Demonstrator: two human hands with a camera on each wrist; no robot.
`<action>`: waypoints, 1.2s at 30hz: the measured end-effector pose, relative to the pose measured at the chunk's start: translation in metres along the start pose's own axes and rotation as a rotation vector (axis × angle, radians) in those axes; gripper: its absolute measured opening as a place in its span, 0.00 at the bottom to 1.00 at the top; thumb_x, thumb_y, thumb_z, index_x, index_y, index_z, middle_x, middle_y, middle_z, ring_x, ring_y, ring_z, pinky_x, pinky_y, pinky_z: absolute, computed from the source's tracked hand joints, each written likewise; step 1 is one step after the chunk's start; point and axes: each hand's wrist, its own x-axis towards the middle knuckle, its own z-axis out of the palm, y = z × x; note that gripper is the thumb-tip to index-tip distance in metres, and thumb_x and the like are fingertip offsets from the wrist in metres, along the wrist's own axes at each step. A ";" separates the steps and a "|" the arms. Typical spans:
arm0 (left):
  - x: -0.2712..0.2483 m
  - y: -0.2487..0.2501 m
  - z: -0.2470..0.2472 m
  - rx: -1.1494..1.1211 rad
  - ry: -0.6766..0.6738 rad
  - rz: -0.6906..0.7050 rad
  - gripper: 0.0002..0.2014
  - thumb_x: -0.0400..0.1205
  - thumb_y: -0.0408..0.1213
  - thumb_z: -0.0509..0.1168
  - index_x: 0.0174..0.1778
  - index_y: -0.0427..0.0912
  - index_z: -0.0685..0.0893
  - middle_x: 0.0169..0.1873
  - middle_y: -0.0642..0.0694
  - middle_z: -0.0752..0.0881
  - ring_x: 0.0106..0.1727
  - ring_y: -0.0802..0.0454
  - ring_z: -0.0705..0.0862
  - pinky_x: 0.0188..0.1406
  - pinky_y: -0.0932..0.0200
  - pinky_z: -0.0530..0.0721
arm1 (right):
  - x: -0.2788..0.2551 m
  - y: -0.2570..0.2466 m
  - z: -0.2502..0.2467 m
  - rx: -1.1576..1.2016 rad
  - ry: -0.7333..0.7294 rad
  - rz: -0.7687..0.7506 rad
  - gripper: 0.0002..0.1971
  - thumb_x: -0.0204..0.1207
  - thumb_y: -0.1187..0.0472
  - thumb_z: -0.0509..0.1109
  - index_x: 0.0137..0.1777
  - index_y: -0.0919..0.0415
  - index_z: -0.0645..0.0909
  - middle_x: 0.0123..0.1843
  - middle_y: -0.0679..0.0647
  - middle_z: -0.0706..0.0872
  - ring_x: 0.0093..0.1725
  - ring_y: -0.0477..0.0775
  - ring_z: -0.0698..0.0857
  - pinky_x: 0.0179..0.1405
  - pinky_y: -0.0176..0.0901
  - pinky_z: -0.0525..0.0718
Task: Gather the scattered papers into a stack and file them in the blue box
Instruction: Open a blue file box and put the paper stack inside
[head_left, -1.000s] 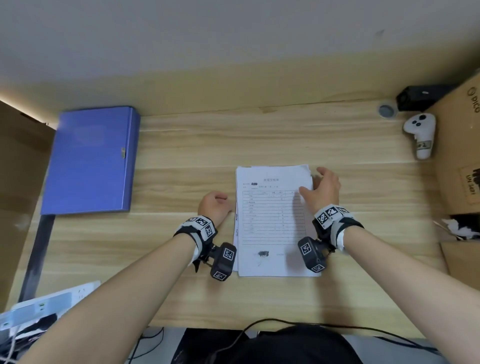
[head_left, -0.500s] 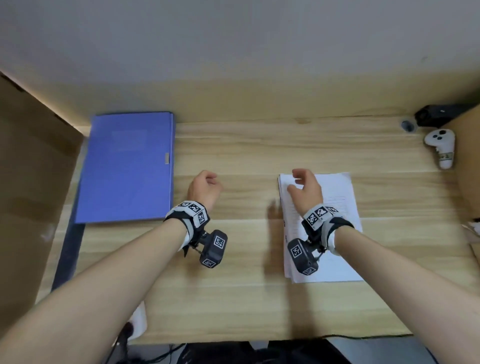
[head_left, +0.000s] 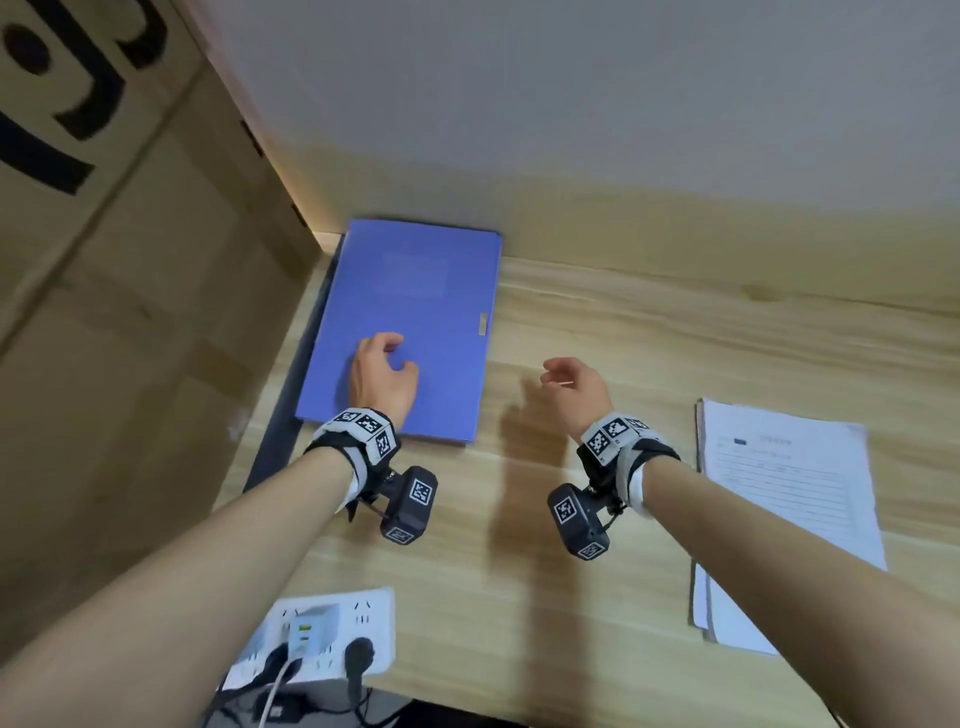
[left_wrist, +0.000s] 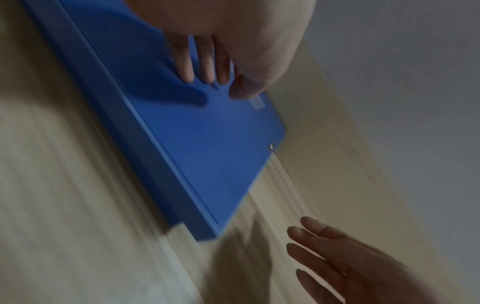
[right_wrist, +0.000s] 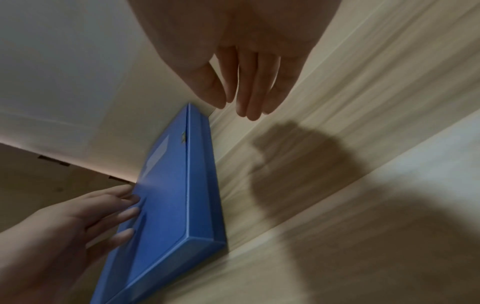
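The blue box (head_left: 415, 312) lies flat and closed at the back left of the wooden desk, with a small metal clasp (head_left: 482, 323) on its right edge. My left hand (head_left: 382, 371) hovers over or touches the box's lid (left_wrist: 207, 133), fingers relaxed and holding nothing. My right hand (head_left: 571, 384) floats above bare wood just right of the box (right_wrist: 176, 185), fingers extended and empty. The stack of white printed papers (head_left: 779, 504) lies on the desk at the right, apart from both hands.
A large cardboard box (head_left: 119, 312) walls off the left side. A white power strip (head_left: 322, 639) with plugs and cables sits at the desk's front edge. The wall runs along the back of the desk (head_left: 675, 332).
Both hands left the paper stack and moved left toward the blue box. The left hand is now over the lid. The head view swung left, so the papers sit at the right.
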 end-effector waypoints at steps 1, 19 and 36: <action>0.005 -0.007 -0.006 0.020 0.018 -0.005 0.19 0.80 0.32 0.65 0.67 0.45 0.81 0.67 0.48 0.80 0.68 0.48 0.79 0.60 0.58 0.75 | 0.003 -0.003 0.011 0.004 -0.014 0.001 0.13 0.76 0.67 0.66 0.57 0.54 0.82 0.48 0.51 0.87 0.46 0.53 0.84 0.50 0.44 0.84; 0.020 -0.027 -0.030 -0.149 0.014 -0.278 0.33 0.77 0.35 0.68 0.79 0.50 0.67 0.77 0.47 0.73 0.75 0.41 0.76 0.69 0.40 0.80 | -0.005 -0.021 0.054 -0.059 -0.163 -0.019 0.27 0.76 0.72 0.71 0.75 0.62 0.71 0.55 0.53 0.84 0.54 0.57 0.86 0.63 0.57 0.84; -0.097 0.040 0.075 -0.044 -0.197 -0.132 0.35 0.72 0.33 0.70 0.76 0.45 0.69 0.71 0.41 0.77 0.73 0.38 0.75 0.72 0.42 0.76 | -0.066 0.069 -0.099 -0.131 0.064 0.074 0.25 0.71 0.75 0.70 0.68 0.59 0.80 0.54 0.58 0.89 0.47 0.61 0.87 0.55 0.55 0.87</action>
